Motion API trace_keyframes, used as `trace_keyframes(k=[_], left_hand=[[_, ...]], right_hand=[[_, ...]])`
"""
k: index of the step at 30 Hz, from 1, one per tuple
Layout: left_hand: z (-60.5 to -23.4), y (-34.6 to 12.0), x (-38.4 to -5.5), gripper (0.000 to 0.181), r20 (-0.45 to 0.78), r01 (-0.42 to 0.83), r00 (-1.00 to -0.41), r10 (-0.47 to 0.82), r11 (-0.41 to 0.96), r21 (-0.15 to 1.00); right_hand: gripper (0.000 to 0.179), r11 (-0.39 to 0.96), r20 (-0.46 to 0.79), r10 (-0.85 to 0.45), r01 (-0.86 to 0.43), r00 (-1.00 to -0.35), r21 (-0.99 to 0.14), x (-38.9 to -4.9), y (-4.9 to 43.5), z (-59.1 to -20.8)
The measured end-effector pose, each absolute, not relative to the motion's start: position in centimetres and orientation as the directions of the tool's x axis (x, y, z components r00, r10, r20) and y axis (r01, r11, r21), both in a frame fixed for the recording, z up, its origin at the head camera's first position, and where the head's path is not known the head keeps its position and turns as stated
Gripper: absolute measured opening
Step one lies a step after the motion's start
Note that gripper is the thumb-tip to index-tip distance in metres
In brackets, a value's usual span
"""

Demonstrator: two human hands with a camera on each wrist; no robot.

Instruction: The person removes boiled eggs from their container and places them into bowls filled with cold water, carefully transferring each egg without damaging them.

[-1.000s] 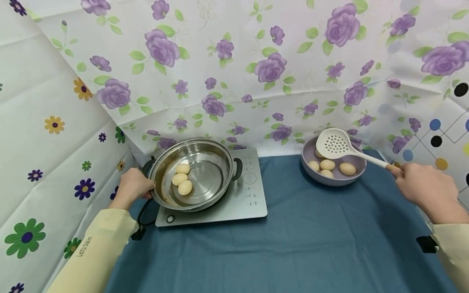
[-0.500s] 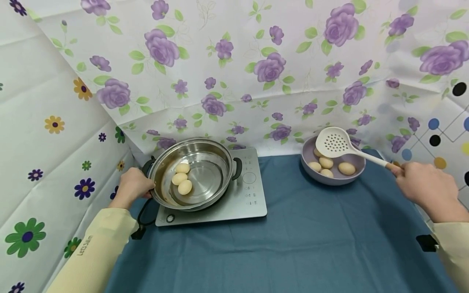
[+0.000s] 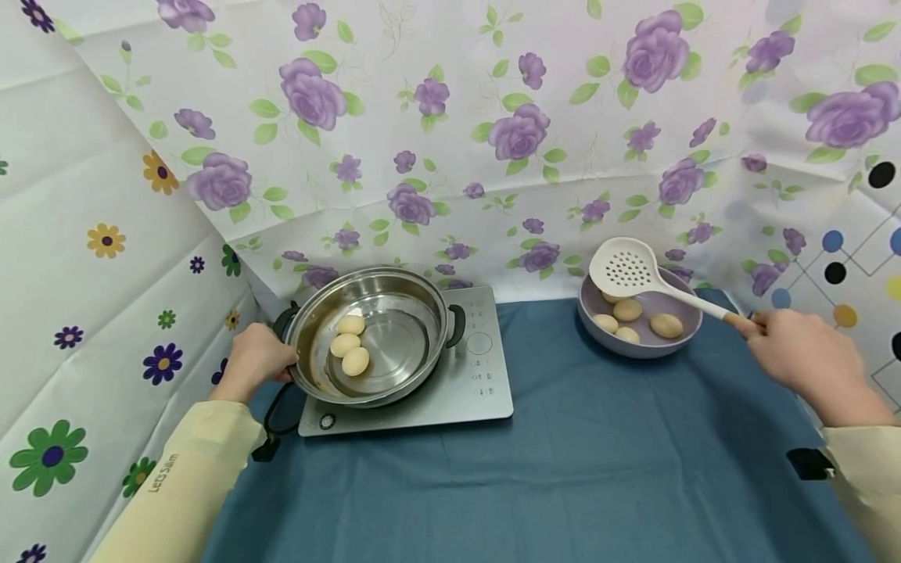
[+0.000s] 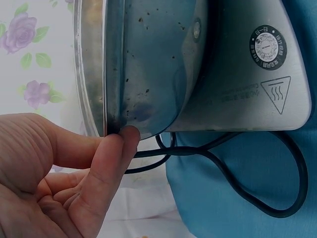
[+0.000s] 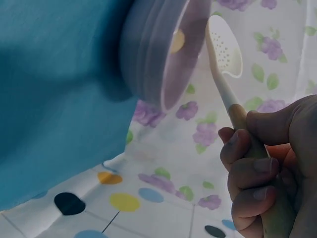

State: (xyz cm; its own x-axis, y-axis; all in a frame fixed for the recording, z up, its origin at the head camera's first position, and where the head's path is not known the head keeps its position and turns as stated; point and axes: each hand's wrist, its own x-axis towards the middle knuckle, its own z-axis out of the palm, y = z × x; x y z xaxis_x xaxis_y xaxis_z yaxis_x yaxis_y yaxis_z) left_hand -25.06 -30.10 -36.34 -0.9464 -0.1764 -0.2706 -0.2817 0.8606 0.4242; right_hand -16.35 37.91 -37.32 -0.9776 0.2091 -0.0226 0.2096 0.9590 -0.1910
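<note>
A steel pot (image 3: 394, 313) with black side handles sits on the flat cooktop (image 3: 486, 399), three eggs (image 3: 345, 344) grouped in its left half. My left hand (image 3: 256, 360) pinches the pot's rim between thumb and fingers, close by the left handle; the left wrist view shows this grip (image 4: 74, 168) from the side. In my right hand (image 3: 809, 356) is a white skimmer with a perforated head (image 3: 626, 267), gripped by its wooden handle (image 5: 255, 148). The skimmer's head is raised over the back left of a mauve bowl (image 3: 640, 349) and overlaps one of several eggs (image 3: 665, 325) inside.
A blue cloth (image 3: 563, 469) covers the table. Flowered sheets (image 3: 450, 156) hang right behind the pot and bowl and along the sides. A black cord (image 4: 223, 168) loops beside the cooktop's left side.
My right hand has shifted left with the skimmer, whose head has moved left and slightly up over the bowl. Some eggs in the bowl have shifted a little. My left hand and the pot stay put.
</note>
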Motion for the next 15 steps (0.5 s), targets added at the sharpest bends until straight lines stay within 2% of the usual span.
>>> trace_keyframes(k=[5, 10, 15], left_hand=[[-36.3, -30.2, -24.9, 0.021, -0.273, -0.278, -0.947, -0.17, 0.861, 0.426], [-36.2, -30.0, -24.8, 0.02, -0.279, -0.281, -0.945, -0.17, 0.857, 0.431], [-36.3, -30.0, -24.7, 0.02, -0.281, -0.286, -0.944, -0.175, 0.859, 0.425]], right_hand=[[0.071, 0.953, -0.061, 0.181, 0.19, -0.982, -0.236, -16.8, 36.5, -36.4], [0.069, 0.954, -0.102, 0.108, 0.132, -0.989, -0.27, -17.3, 34.8, -35.2], [0.068, 0.956, -0.086, 0.049, 0.072, -0.995, -0.286, -18.0, 32.5, -34.1]])
